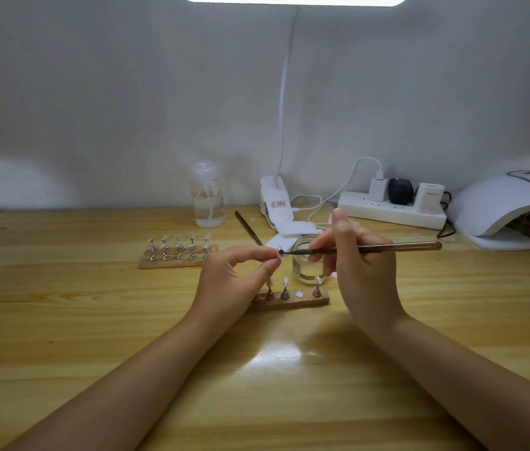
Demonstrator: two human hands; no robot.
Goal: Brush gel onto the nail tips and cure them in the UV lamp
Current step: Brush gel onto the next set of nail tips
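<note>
Nail tip (279, 252) pinched on its stand in left hand (236, 271) grip, held above counter (94, 320). Brush (367, 248) pinched by right hand (359, 265), long axis lying left-right, bristles touching tip from right. UV lamp (511, 206) sat far right, nearer right hand, so probably cured there later.

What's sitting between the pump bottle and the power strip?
In the head view, the white clip lamp base stands between the pump bottle and the power strip.

Both hands raised, forearms extended; left hand (236, 275) pinching, right hand (359, 258) gripping.
</note>
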